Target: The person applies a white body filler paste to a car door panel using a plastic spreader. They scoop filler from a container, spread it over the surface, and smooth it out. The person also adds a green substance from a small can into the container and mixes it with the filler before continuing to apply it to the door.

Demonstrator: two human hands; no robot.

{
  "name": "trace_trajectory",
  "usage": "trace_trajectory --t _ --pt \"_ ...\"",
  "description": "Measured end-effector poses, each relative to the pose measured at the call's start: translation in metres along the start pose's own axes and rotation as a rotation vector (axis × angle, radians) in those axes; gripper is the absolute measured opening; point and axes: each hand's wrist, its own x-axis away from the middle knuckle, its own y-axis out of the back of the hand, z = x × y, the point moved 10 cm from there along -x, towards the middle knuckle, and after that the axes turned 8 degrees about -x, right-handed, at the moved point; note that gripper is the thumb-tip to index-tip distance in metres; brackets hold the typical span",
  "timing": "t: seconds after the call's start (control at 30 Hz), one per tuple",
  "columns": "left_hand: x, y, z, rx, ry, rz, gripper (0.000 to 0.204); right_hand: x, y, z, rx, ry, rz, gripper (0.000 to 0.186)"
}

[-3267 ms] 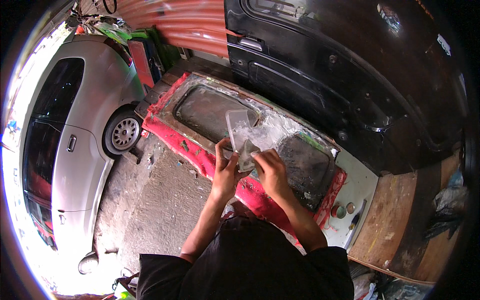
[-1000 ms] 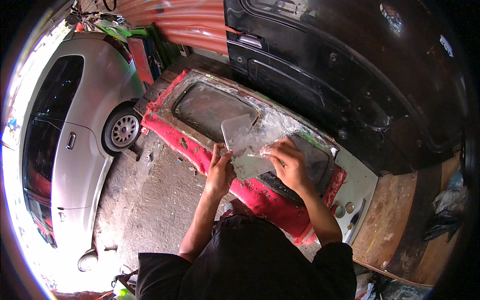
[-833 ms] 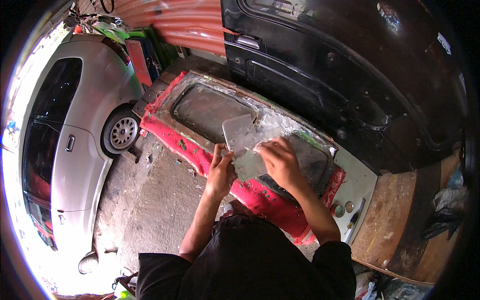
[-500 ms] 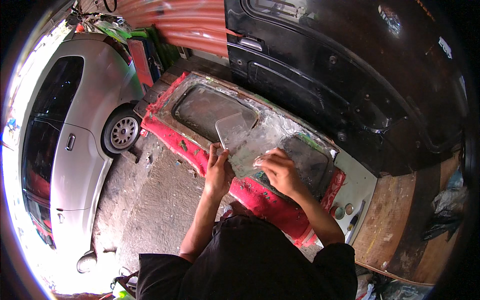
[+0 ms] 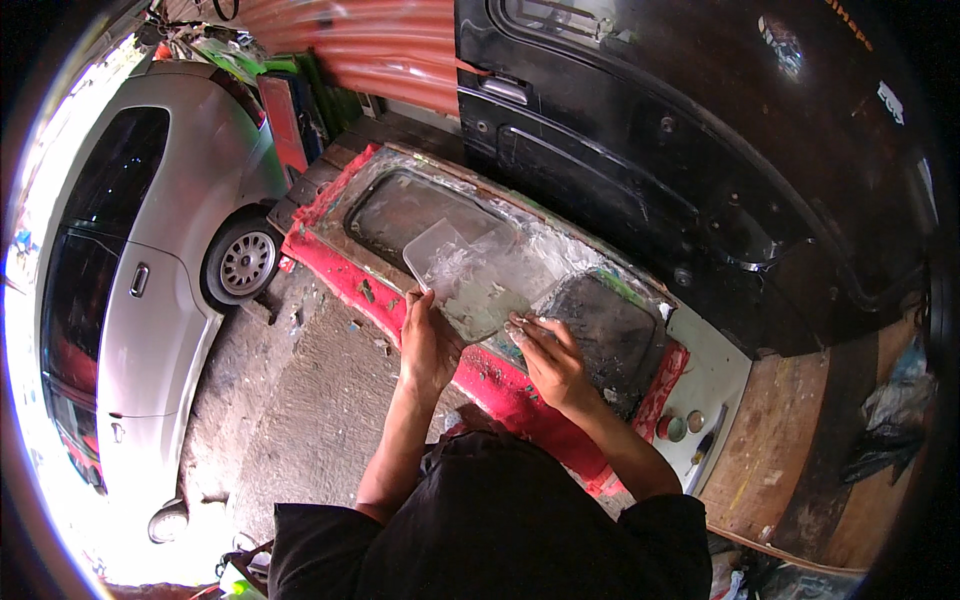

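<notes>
My left hand (image 5: 428,345) grips the near left edge of a clear plastic sheet (image 5: 428,252), its thumb along the rim. Grey paste (image 5: 482,308) is smeared over the sheet's near half. At the near right corner of the sheet, my right hand (image 5: 548,362) is closed in a pinch, with whitish smears on its fingers. What the pinch holds, if anything, is too small to make out. Beneath both hands lies a vehicle panel (image 5: 370,250) with two window-like recesses, streaked with white and grey paste.
Red cloth (image 5: 515,400) pads the panel's near side. Two small open tins (image 5: 673,428) stand to the right on a pale board, by a dark-handled tool (image 5: 703,447). A large black vehicle panel (image 5: 620,170) rises behind. A silver car (image 5: 165,300) stands left, beside rough concrete (image 5: 320,410).
The plastic sheet has tilted flatter and shifted left in my left hand, showing more paste. My right hand has moved down slightly, off the sheet's surface to its edge.
</notes>
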Motion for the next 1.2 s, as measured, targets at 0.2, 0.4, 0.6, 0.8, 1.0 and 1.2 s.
trace_trajectory --t 0.2,0.4,0.6,0.8,1.0,1.2 --pt "0.001 0.012 -0.024 -0.038 -0.08 -0.073 0.027 0.009 0.011 -0.007 -0.072 -0.003 0.026 0.026" --pt "0.0 0.015 -0.03 -0.091 -0.177 -0.082 0.023 0.017 0.016 -0.087 -0.73 -0.68 -0.366 0.011" --pt "0.005 0.003 -0.012 0.014 -0.111 0.009 0.033 0.026 -0.035 -0.107 -1.138 -0.994 -0.571 0.01" --pt "0.004 0.022 -0.013 0.003 -0.136 -0.045 0.033 0.057 -0.045 -0.111 -1.148 -1.121 -0.518 0.011" --pt "0.003 0.036 -0.019 -0.057 -0.145 -0.098 0.031 0.057 0.001 -0.123 -0.822 -0.918 -0.528 0.01" --pt "0.005 0.012 -0.01 -0.054 -0.102 -0.069 0.025 -0.027 0.027 -0.045 0.002 -0.243 -0.343 0.023"
